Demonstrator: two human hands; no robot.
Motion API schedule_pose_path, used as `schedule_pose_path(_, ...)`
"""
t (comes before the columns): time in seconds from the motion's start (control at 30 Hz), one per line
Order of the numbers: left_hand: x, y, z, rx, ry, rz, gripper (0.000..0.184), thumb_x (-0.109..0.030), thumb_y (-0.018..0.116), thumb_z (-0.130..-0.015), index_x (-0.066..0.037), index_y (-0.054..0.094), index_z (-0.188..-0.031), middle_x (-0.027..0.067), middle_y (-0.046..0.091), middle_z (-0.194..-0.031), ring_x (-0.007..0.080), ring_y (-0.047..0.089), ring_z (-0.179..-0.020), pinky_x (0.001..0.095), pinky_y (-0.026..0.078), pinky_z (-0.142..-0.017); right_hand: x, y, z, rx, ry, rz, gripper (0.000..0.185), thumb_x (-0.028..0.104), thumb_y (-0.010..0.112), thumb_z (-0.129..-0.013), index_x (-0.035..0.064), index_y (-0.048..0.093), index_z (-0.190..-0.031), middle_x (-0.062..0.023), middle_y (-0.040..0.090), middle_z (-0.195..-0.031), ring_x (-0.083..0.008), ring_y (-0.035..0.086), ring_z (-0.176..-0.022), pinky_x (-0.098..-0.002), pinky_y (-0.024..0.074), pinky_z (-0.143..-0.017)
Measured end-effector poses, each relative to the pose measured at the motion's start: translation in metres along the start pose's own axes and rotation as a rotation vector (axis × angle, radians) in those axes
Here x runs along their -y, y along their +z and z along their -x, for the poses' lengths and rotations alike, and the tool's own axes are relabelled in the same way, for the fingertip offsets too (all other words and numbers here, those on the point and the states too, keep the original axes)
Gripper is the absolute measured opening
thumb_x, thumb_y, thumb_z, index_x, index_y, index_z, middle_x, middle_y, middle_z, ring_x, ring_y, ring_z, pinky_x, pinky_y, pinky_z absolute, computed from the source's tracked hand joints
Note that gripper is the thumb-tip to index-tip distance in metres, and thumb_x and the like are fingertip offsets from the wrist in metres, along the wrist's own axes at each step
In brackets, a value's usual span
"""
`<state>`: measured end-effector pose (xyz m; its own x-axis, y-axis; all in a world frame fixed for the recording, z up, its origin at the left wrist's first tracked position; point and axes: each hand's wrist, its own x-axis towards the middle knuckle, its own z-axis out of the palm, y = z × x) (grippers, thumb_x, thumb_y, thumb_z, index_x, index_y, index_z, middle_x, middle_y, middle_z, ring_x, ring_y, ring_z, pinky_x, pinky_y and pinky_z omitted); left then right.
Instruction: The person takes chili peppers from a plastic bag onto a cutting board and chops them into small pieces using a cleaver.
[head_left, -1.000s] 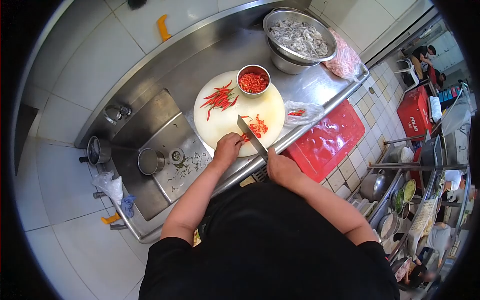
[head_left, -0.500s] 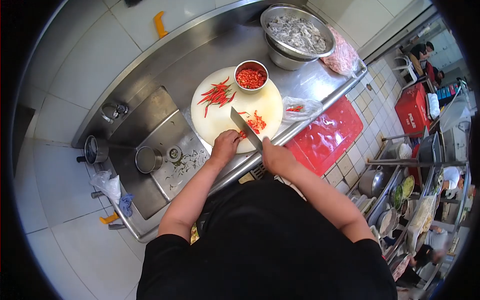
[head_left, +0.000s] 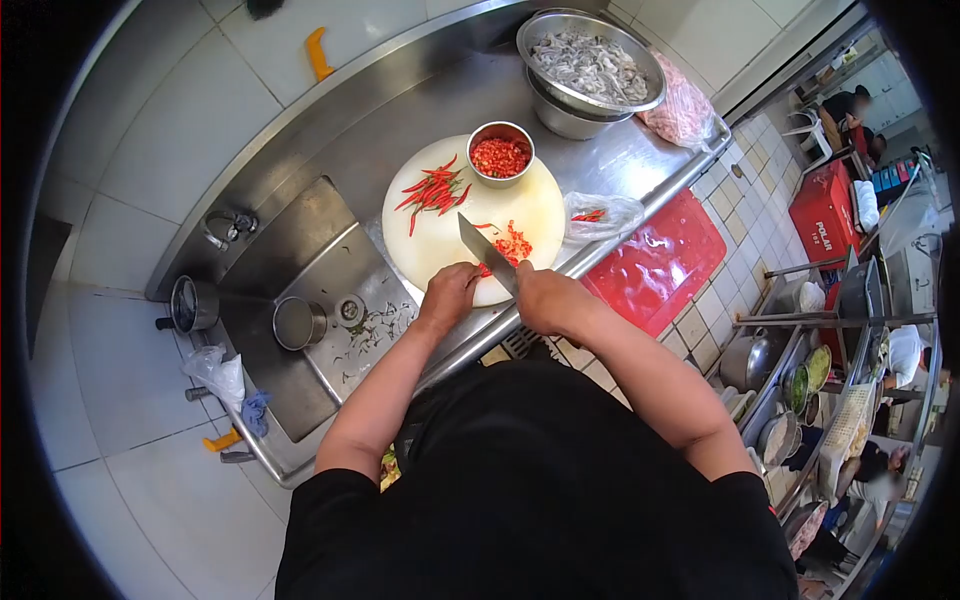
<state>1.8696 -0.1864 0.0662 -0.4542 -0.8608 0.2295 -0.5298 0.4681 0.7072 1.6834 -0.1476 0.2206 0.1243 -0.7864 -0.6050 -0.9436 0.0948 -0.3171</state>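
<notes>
Knife (head_left: 485, 252) was clamped in fingers of right hand (head_left: 548, 300), handle hidden; mostly covered chilli (head_left: 484, 270) was pinned by fingers of left hand (head_left: 450, 294).

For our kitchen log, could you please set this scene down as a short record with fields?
left hand: fingertips at red chili beside the blade
right hand: holds the knife, blade over the board
whole chilies: loose pile on the board
chopped chili: scattered beside the knife
cup: on the board, chopped chili inside
bag: clear, beside the board, red chilies visible
sink: green scraps and a pot
</notes>
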Motion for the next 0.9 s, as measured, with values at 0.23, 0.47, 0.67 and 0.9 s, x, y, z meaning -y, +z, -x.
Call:
schedule_pose_path(0.23,-0.003,-0.002,-0.004,0.019,-0.032,-0.023,0.011,-0.005,0.066,-0.085,-0.003,0.071,-0.095,0.0136,0.07,-0.097,0.032,0.068,-0.091,0.0401,0.054,-0.083,-0.024,0.053,0.009,-0.052,0.02,-0.009,0.024,0.009,0.045,-0.092,-0.0048,0.045,-0.112,-0.0314,0.068,-0.095,-0.0434,0.069,-0.093,-0.0522,0.0539,-0.083)
schedule_pose_path(0.47,-0.007,-0.004,-0.002,0.032,-0.137,0.047,0.009,-0.01,0.066,-0.087,-0.005,0.067,-0.095,0.0129,0.07,-0.094,0.0337,0.067,-0.09,0.0428,0.053,-0.081,-0.01,0.02,0.003,-0.03,-0.039,-0.005,0.026,0.01,0.044,-0.093,-0.0052,0.045,-0.114,-0.031,0.068,-0.092,-0.0448,0.069,-0.088,-0.0515,0.055,-0.079)
schedule_pose_path(0.67,-0.014,-0.009,-0.003,0.057,-0.215,0.054,0.012,-0.009,0.066,-0.087,-0.006,0.063,-0.098,0.0144,0.07,-0.093,0.0351,0.066,-0.089,0.0444,0.052,-0.079,-0.021,0.047,0.003,-0.053,0.029,-0.049,0.025,0.008,0.044,-0.092,-0.0053,0.045,-0.113,-0.0328,0.067,-0.099,-0.0448,0.067,-0.096,-0.052,0.0531,-0.085)
schedule_pose_path(0.9,-0.012,0.001,0.001,-0.012,-0.222,0.023,0.014,-0.008,0.067,-0.085,-0.007,0.062,-0.099,0.0136,0.068,-0.086,0.0357,0.066,-0.085,0.0441,0.052,-0.077,-0.015,0.036,0.009,-0.031,-0.028,-0.018,0.024,0.009,0.043,-0.093,-0.0056,0.045,-0.112,-0.0322,0.068,-0.094,-0.0443,0.069,-0.092,-0.0527,0.0541,-0.081)
